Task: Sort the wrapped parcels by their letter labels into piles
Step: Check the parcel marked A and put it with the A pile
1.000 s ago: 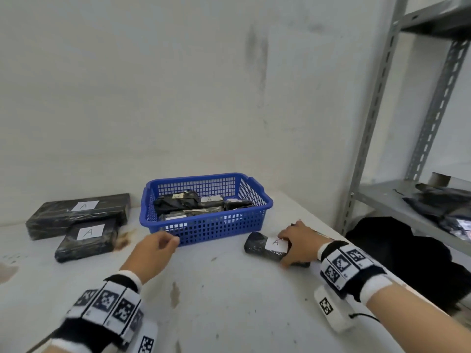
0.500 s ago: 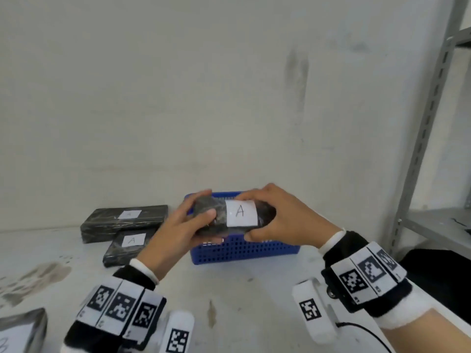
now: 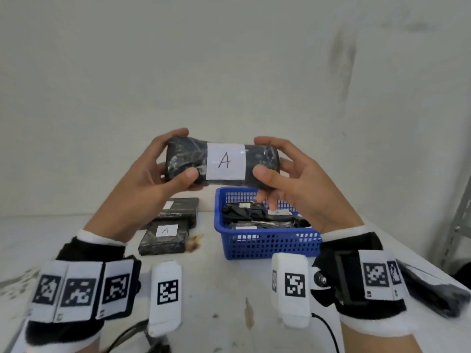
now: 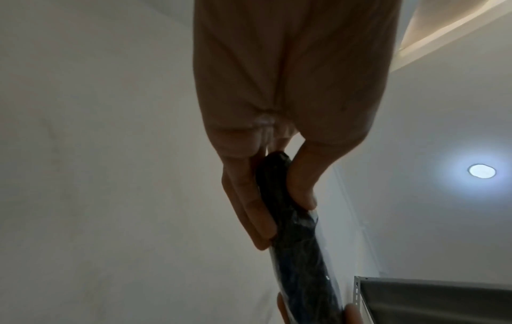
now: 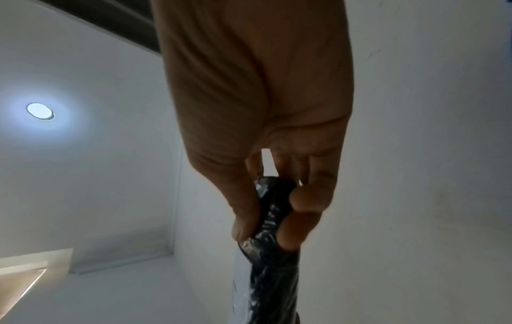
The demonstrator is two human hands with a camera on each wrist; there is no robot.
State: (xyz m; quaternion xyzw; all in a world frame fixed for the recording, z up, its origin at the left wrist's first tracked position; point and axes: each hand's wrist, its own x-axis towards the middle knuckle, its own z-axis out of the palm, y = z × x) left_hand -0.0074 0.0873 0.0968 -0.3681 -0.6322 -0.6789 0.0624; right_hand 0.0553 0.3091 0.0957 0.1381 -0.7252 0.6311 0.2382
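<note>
Only in the head view are the table (image 3: 76,250) and its load seen: two A parcels (image 3: 165,236) at left, a blue basket (image 3: 267,247) of parcels at right; the wrist views give ceiling and a lamp (image 4: 481,171). The held parcel (image 3: 221,164), labelled A, is raised above the basket; its left end is gripped by the left hand (image 3: 153,171), thumb in front, fingers behind; its right end is pinched likewise by the right hand (image 3: 290,171), palm toward the camera.

I'm in a plain storeroom: bare white wall (image 3: 229,59), slotted grey metal shelving (image 3: 458,225), stained white table (image 3: 216,289), recessed ceiling light (image 4: 481,171).
</note>
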